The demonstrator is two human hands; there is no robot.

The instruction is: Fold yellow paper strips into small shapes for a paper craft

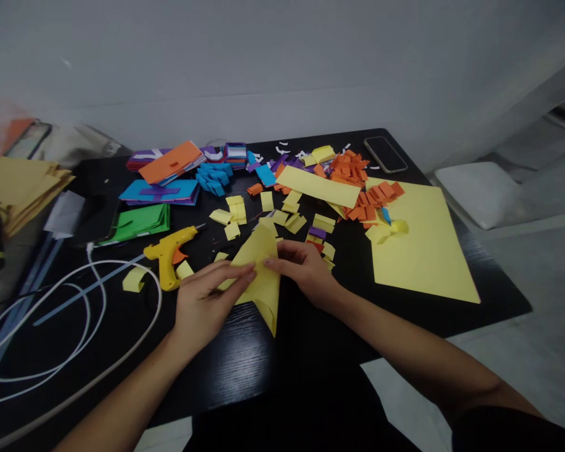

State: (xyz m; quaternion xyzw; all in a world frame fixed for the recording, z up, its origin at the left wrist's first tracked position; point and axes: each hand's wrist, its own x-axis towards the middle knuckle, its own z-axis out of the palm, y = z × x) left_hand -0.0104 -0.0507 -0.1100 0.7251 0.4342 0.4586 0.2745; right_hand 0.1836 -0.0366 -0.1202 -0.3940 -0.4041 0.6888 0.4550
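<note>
Between my two hands is a folded piece of yellow paper (262, 290), its pointed lower corner hanging toward me. My left hand (207, 298) pinches it from the left with thumb and fingers. From the right, my right hand (306, 270) grips its upper part, the thumb on the front face and the other fingers partly hidden behind. Small folded yellow paper pieces (235, 210) lie just beyond the hands. A yellow hot glue gun (168, 254) rests left of my left hand, its nozzle pointing away to the right.
A large yellow sheet (424, 251) covers the table's right side, beside a pile of orange paper pieces (351, 169). A phone (385, 154) lies at the back right. Stacked blue (162, 191) and green papers (144, 221) sit left, near a looped white cable (103, 301).
</note>
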